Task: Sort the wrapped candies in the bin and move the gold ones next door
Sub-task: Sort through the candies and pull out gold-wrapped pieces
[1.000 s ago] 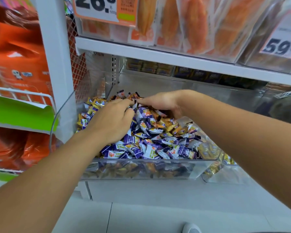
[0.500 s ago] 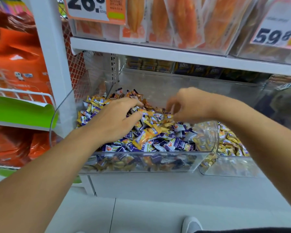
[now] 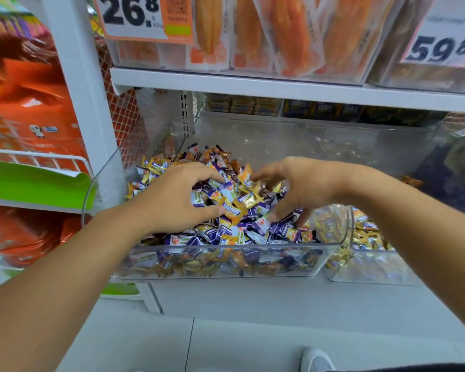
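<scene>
Far left: orange snack bags (image 3: 38, 103) on a wire rack, not part of the job. Clear plastic bin (image 3: 220, 260) on the lower shelf, heaped with mixed wrapped candies (image 3: 242, 229), purple and gold-orange jumbled together. Left hand (image 3: 172, 200) lies on the left side of the pile, fingers loosely curved and spread over the wrappers, thumb tip touching an orange one; no clear pinch that I can see. Gold candy (image 3: 250, 200) sits near the top of the heap between both hands. Right hand (image 3: 301, 186) hovers over the right half, fingers spread and arched, tips reaching into the pile; cannot tell if anything is caught under them. Neighbouring bin (image 3: 371, 275) just to the right holds mostly gold pieces. Handling guess: candies light, wrappers slick and crinkly, pile shifts when raked. Best to pinch a gold one across its body or by a twisted wrapper end.
</scene>
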{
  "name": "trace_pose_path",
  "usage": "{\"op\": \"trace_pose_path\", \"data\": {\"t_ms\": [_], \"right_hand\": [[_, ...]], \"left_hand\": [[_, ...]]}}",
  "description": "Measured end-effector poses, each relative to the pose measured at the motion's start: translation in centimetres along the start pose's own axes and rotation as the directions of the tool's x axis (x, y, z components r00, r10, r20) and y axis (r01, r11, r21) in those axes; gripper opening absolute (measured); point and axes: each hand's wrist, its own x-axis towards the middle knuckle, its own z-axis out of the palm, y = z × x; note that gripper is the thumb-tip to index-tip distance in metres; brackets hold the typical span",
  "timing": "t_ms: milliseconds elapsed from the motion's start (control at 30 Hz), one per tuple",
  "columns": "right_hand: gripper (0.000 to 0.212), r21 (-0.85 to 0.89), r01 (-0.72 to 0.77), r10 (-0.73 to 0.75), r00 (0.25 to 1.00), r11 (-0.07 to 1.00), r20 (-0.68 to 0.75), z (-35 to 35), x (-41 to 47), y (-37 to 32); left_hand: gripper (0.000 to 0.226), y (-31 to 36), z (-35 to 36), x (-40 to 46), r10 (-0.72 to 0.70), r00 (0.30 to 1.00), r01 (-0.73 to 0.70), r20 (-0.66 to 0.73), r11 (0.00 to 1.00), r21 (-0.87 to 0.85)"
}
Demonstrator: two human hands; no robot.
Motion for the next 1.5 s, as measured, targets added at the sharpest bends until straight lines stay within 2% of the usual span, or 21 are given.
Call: {"op": "trace_pose_path", "data": {"t_ms": [67,133,200,300,400,433,500,533,600,667,700,733,800,900,1000,1100,1200,1267,1367,1433,1500], "right_hand": [[0.080,-0.280,0.028,-0.058,0.993,0.960,-0.100,-0.9,-0.8,-0.6],[0.066,-0.423,0.093,-0.201,0.955,0.901,-0.217,-1.1,-0.9,-0.9],[0.055,-0.406,0.186,-0.294,0.929,0.895,-0.224,-0.3,-0.3,-0.8],[0.043,-0.403,0.259,-0.352,0.919,0.878,-0.176,1.6,1.4,-0.2],[0.029,-0.363,0.297,-0.387,0.899,0.883,-0.206,1.5,2.1,0.3],[0.028,-0.264,0.312,-0.371,0.904,0.913,-0.213,1.3,2.1,0.5],[0.030,0.136,0.304,-0.274,0.940,0.943,-0.204,0.8,1.6,0.8],[0.030,0.382,0.256,-0.210,0.965,0.888,-0.158,0.7,1.3,0.8],[0.026,0.752,0.104,-0.142,0.990,0.650,-0.013,0.3,0.7,0.4],[0.026,0.900,-0.016,-0.134,0.988,0.435,0.083,0.1,0.4,0.0],[0.025,0.916,-0.041,-0.130,0.986,0.400,0.101,0.2,0.4,-0.3],[0.022,0.899,-0.041,-0.119,0.988,0.435,0.103,0.3,0.3,-0.7],[0.028,0.757,0.054,-0.104,0.994,0.651,0.018,1.1,0.4,-1.1],[0.042,0.344,0.253,-0.205,0.964,0.904,-0.168,2.4,0.6,-1.6],[0.031,-0.111,0.304,-0.321,0.926,0.946,-0.200,3.0,1.0,-1.8],[0.029,-0.242,0.271,-0.305,0.945,0.932,-0.116,4.0,1.4,-1.7],[0.024,-0.211,0.294,-0.326,0.935,0.932,-0.137,4.0,1.6,-1.5],[0.021,-0.171,0.323,-0.354,0.913,0.931,-0.203,3.1,1.4,-1.4],[0.028,0.048,0.329,-0.307,0.916,0.943,-0.258,1.7,1.3,-0.8],[0.034,0.263,0.299,-0.245,0.944,0.917,-0.220,0.9,1.1,-0.6],[0.035,0.381,0.280,-0.228,0.958,0.881,-0.177,0.4,1.1,-0.8]], "left_hand": [[0.034,0.5,-0.6,-0.1,0.032,0.996,-0.036,-0.083,0.998,-0.054],[0.025,1.6,-1.5,-0.2,0.009,0.996,-0.022,-0.090,0.988,-0.151],[0.041,2.9,-1.8,-0.3,-0.016,0.996,0.034,0.090,0.980,-0.196],[0.051,4.2,-1.5,-0.6,-0.016,0.934,0.075,0.356,0.986,-0.151],[0.036,4.5,-1.4,-0.5,0.003,0.906,0.098,0.422,0.971,-0.218],[0.029,4.5,-1.4,-0.5,0.015,0.897,0.103,0.441,0.965,-0.240],[0.021,4.5,-1.3,-0.5,0.045,0.867,0.112,0.497,0.953,-0.282],[0.022,4.3,-1.4,-0.6,0.051,0.850,0.128,0.524,0.946,-0.298],[0.028,4.0,-1.6,-0.7,0.040,0.813,0.175,0.581,0.935,-0.309],[0.027,4.0,-2.0,-0.7,0.019,0.768,0.226,0.640,0.927,-0.298],[0.026,4.1,-2.1,-0.6,0.010,0.753,0.233,0.658,0.931,-0.280],[0.025,4.1,-2.2,-0.5,0.000,0.746,0.231,0.666,0.938,-0.258],[0.020,4.2,-2.3,-0.4,0.001,0.750,0.208,0.662,0.949,-0.238],[0.018,4.2,-2.4,-0.5,0.005,0.745,0.225,0.667,0.939,-0.259],[0.017,3.8,-2.4,-0.6,-0.005,0.728,0.281,0.685,0.914,-0.291],[0.028,3.1,-2.7,-0.7,-0.028,0.761,0.322,0.649,0.884,-0.340],[0.025,2.2,-3.3,-1.3,-0.090,0.815,0.386,0.573,0.821,-0.420],[0.021,1.9,-3.4,-1.3,-0.163,0.885,0.389,0.437,0.773,-0.502],[0.018,2.5,-2.6,-0.6,-0.354,0.911,0.401,0.213,0.631,-0.664],[0.025,3.4,-1.5,0.2,-0.511,0.840,0.426,0.182,0.414,-0.804],[0.024,4.9,-0.8,1.3,-0.607,0.750,0.404,0.263,0.105,-0.909]]}}
